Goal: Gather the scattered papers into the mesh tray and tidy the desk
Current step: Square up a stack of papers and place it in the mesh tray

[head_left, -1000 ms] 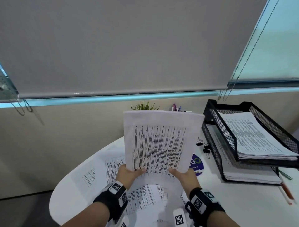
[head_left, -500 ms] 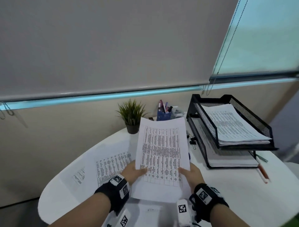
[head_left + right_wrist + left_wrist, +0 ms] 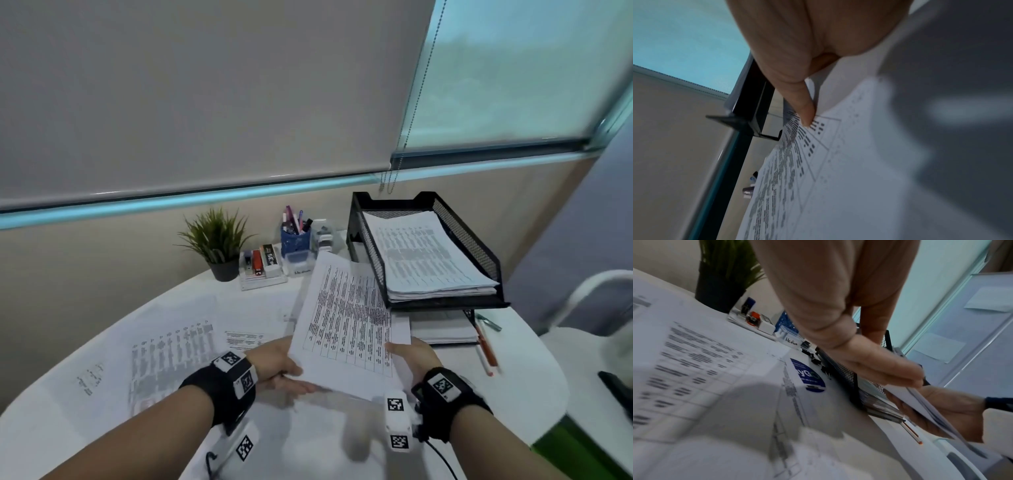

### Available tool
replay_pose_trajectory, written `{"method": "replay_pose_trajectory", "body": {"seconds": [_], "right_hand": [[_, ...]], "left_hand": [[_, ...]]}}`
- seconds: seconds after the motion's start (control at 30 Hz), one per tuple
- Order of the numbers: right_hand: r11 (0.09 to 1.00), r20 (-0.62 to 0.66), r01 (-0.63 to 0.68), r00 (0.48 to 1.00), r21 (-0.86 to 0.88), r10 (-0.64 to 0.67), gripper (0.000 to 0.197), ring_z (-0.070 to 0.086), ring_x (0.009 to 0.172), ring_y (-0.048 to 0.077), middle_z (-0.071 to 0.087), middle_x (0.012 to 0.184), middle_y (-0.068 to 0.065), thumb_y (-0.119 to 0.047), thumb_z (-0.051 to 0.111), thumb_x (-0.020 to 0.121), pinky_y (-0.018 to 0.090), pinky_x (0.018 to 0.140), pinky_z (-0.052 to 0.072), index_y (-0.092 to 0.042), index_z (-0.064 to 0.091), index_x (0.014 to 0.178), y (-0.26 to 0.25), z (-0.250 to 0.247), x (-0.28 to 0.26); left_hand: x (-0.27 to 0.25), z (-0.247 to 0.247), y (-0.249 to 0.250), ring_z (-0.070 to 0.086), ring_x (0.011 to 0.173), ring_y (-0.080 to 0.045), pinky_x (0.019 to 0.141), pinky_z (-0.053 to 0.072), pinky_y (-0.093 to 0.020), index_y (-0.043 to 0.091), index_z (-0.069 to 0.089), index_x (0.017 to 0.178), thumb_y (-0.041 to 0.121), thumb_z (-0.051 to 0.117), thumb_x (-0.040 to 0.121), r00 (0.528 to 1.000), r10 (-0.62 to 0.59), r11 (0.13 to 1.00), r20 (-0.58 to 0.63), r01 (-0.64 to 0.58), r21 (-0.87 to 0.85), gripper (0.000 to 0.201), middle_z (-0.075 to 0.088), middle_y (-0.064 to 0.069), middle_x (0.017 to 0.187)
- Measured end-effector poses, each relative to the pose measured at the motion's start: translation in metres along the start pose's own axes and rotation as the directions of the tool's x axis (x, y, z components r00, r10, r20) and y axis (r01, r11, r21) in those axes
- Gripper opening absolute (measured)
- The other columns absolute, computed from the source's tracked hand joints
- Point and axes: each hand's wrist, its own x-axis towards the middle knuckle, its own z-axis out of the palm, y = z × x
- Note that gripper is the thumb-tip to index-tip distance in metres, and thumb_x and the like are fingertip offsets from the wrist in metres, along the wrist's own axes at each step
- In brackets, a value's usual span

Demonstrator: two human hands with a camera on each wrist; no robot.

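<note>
A stack of printed papers hangs tilted above the white desk, its far corner close to the black two-tier mesh tray. My left hand pinches the stack's near left edge. My right hand grips the near right edge, and the right wrist view shows its thumb pressed on the print. Both tiers of the tray hold paper, with a thick pile on top. Loose printed sheets lie spread over the left of the desk, and another sheet lies near my left hand.
Along the wall stand a potted plant, a small organiser with a stapler and a blue pen cup. Pens lie right of the tray. Binder clips and a blue sticker sit by the tray's left side. A white chair is at right.
The stack has come down from upright in front of me to a low tilt, and has moved right toward the tray. Both hands kept their hold.
</note>
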Motion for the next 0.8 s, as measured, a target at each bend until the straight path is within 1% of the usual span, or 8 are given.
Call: {"method": "replay_pose_trajectory", "body": {"seconds": [0.1,0.23,0.33,0.47,0.57,0.63,0.7,0.8], "right_hand": [[0.998,-0.021,0.03,0.999,-0.056,-0.031,0.031,0.052,0.098,0.029,0.059,0.115,0.014,0.003,0.064,0.084,0.039,0.093,0.038,0.003,0.055,0.113,-0.017,-0.034,0.005],[0.991,0.024,0.013,1.0,-0.135,-0.01,0.055,0.046,0.121,0.037,0.05,0.129,0.023,-0.001,0.068,0.079,0.042,0.101,0.036,0.007,0.046,0.129,-0.033,-0.078,0.021],[0.988,0.125,-0.101,0.985,-0.118,0.116,0.024,0.053,0.107,0.037,0.053,0.115,0.019,0.005,0.06,0.073,0.043,0.075,0.054,-0.003,0.055,0.096,-0.038,-0.107,0.024],[0.975,0.196,-0.129,0.967,-0.184,0.165,0.02,0.069,0.065,0.035,0.056,0.095,0.012,0.012,0.05,0.087,0.024,0.042,0.051,-0.002,0.054,0.1,-0.04,-0.147,0.029],[0.986,0.143,-0.083,0.984,-0.144,0.104,0.02,0.063,0.046,0.024,0.054,0.086,0.013,0.014,0.05,0.088,0.018,0.036,0.042,-0.006,0.05,0.093,-0.044,-0.163,0.039],[0.997,0.088,-0.067,0.994,-0.05,0.071,0.031,0.062,0.041,0.022,0.051,0.094,0.018,0.015,0.051,0.087,0.016,0.034,0.041,-0.007,0.043,0.107,-0.044,-0.17,0.054],[0.999,0.059,-0.048,0.997,0.005,0.047,0.032,0.059,0.036,0.018,0.048,0.094,0.017,0.016,0.05,0.087,0.015,0.032,0.04,-0.006,0.041,0.109,-0.047,-0.172,0.065],[0.999,0.031,0.023,0.999,0.032,-0.024,0.027,0.056,0.035,0.015,0.044,0.082,0.009,0.022,0.046,0.085,0.017,0.038,0.048,0.001,0.044,0.103,-0.048,-0.172,0.081]], "left_hand": [[0.028,0.021,0.003,0.067,0.092,-0.04,0.063,0.06,-0.031,0.015,0.045,0.132,-0.026,0.031,0.084,0.998,0.047,0.996,-0.034,-0.05,-0.08,0.065,0.056,-0.014,0.129],[0.062,0.051,0.004,0.06,0.106,-0.045,0.068,0.06,-0.032,0.016,0.041,0.136,-0.024,0.033,0.084,0.997,0.074,0.981,-0.024,-0.077,-0.178,0.066,0.05,-0.011,0.138],[0.082,0.077,0.006,0.062,0.104,-0.046,0.065,0.06,-0.029,0.018,0.04,0.134,-0.021,0.034,0.087,0.995,0.095,0.958,-0.02,-0.097,-0.269,0.062,0.049,-0.012,0.139],[0.112,0.105,0.005,0.062,0.103,-0.047,0.068,0.059,-0.043,0.021,0.04,0.133,-0.02,0.03,0.089,0.994,0.088,0.929,-0.068,-0.106,-0.354,0.061,0.056,-0.012,0.132],[0.132,0.12,0.008,0.06,0.105,-0.047,0.061,0.057,-0.037,0.019,0.041,0.132,-0.015,0.031,0.091,0.987,0.091,0.922,-0.132,-0.134,-0.364,0.054,0.055,-0.017,0.132],[0.145,0.129,0.015,0.062,0.102,-0.046,0.062,0.054,-0.033,0.019,0.04,0.133,-0.013,0.033,0.092,0.973,0.092,0.918,-0.213,-0.165,-0.36,0.052,0.056,-0.019,0.131],[0.157,0.135,0.02,0.068,0.091,-0.04,0.064,0.054,-0.033,0.023,0.035,0.137,-0.01,0.035,0.094,0.952,0.073,0.916,-0.298,-0.182,-0.356,0.053,0.055,-0.015,0.13],[0.168,0.142,0.025,0.071,0.063,-0.025,0.067,0.058,-0.035,0.015,0.042,0.122,-0.012,0.037,0.094,0.898,0.048,0.922,-0.436,-0.208,-0.327,0.04,0.056,-0.013,0.102]]}}
